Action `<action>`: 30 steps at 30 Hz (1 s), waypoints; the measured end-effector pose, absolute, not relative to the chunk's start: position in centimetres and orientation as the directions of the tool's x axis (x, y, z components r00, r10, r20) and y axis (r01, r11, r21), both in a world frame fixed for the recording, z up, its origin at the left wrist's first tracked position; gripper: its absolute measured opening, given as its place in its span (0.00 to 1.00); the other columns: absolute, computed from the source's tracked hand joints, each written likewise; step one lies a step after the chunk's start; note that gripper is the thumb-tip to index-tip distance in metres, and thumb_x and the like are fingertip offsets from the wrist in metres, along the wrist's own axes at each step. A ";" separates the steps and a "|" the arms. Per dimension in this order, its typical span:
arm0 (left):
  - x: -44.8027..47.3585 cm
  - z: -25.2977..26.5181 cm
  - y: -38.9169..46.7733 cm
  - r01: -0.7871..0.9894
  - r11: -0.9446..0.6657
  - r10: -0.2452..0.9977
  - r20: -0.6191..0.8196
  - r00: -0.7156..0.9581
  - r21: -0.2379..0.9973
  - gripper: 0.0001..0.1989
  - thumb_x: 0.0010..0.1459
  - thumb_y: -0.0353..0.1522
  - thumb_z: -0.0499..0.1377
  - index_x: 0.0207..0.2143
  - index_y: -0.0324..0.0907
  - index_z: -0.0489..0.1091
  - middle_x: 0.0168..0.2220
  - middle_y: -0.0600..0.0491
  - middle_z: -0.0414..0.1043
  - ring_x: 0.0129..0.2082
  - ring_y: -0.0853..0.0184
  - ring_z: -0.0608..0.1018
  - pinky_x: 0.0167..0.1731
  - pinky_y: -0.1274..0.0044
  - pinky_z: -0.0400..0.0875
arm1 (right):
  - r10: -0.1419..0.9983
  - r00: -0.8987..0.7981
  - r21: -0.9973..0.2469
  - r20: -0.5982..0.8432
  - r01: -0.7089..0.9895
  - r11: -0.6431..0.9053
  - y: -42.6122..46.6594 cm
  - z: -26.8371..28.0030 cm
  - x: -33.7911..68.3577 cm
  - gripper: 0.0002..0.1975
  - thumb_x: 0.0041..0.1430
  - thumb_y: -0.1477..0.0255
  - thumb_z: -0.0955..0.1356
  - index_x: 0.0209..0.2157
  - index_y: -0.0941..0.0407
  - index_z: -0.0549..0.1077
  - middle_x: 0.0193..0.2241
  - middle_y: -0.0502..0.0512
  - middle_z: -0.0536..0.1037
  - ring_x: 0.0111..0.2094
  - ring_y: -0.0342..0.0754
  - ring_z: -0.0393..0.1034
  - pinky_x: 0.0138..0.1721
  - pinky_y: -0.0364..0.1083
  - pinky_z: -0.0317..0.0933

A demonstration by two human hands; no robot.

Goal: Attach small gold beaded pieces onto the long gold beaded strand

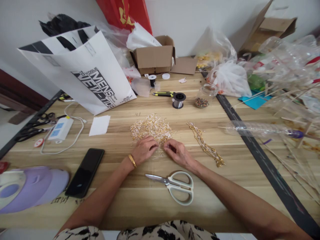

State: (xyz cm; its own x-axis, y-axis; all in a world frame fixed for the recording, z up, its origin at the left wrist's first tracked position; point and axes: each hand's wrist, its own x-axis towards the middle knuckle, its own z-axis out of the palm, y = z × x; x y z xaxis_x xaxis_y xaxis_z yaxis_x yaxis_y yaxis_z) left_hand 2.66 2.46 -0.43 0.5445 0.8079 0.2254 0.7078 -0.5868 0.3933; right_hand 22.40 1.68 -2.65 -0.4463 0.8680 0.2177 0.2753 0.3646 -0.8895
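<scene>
A loose pile of small gold and clear beads (151, 126) lies on the wooden table. At its near edge, my left hand (145, 148), with a gold bracelet at the wrist, has its fingers pinched together. My right hand (177, 151) faces it a small gap away, thumb and fingertips also closed. Whatever is between the fingertips is too small to make out. Just below the hands a thin fine chain (158, 156) lies on the wood. White-handled scissors (175, 185) rest nearer to me, blades pointing left. A bundle of beaded gold strands (206, 145) lies to the right.
Behind the pile stand a wire spool (179, 100), a yellow-black cutter (163, 94) and a jar of beads (203, 96). On the left are a phone (85, 172), a power strip (60, 130) and a large paper bag (82, 70). Plastic bags and sticks crowd the right.
</scene>
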 end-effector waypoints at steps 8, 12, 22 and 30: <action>2.3 -0.8 2.9 0.606 -0.541 0.840 0.340 0.423 0.583 0.04 0.55 0.28 0.59 0.27 0.40 0.71 0.28 0.52 0.74 0.31 0.67 0.73 0.38 0.74 0.67 | 0.880 -0.433 -0.899 0.195 0.279 0.337 1.6 -2.8 22.4 0.04 0.58 0.74 0.63 0.30 0.58 0.67 0.22 0.47 0.65 0.23 0.40 0.58 0.25 0.39 0.53; 2.2 -0.8 2.9 0.589 -0.441 0.896 0.289 0.338 0.677 0.04 0.53 0.29 0.60 0.26 0.39 0.72 0.27 0.52 0.75 0.29 0.68 0.75 0.34 0.76 0.69 | 0.883 -0.439 -0.913 0.168 0.268 0.307 1.7 -3.1 22.5 0.03 0.58 0.75 0.63 0.31 0.58 0.67 0.21 0.47 0.65 0.23 0.40 0.58 0.25 0.39 0.53; 2.2 -1.2 2.7 0.491 -0.294 0.945 0.175 0.275 0.820 0.04 0.51 0.31 0.61 0.29 0.38 0.73 0.28 0.51 0.76 0.29 0.68 0.76 0.31 0.78 0.71 | 0.884 -0.442 -0.915 0.155 0.274 0.297 1.6 -3.1 22.5 0.03 0.58 0.74 0.63 0.33 0.58 0.68 0.21 0.47 0.66 0.23 0.41 0.59 0.25 0.40 0.54; 2.3 -1.0 2.8 0.492 -0.337 0.928 0.196 0.317 0.802 0.05 0.52 0.29 0.60 0.31 0.39 0.75 0.31 0.50 0.77 0.31 0.68 0.77 0.34 0.77 0.71 | 0.881 -0.443 -0.913 0.166 0.269 0.307 1.7 -3.0 22.5 0.03 0.58 0.74 0.63 0.31 0.58 0.68 0.21 0.48 0.66 0.23 0.41 0.59 0.25 0.40 0.54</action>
State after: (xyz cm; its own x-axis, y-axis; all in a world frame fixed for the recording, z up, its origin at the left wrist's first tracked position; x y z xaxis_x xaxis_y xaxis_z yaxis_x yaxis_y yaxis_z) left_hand 2.30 2.81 -0.99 0.3168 0.9280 0.1960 0.4921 -0.3375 0.8024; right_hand 22.45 1.68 -3.04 -0.4427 0.8812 0.1659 0.2690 0.3071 -0.9129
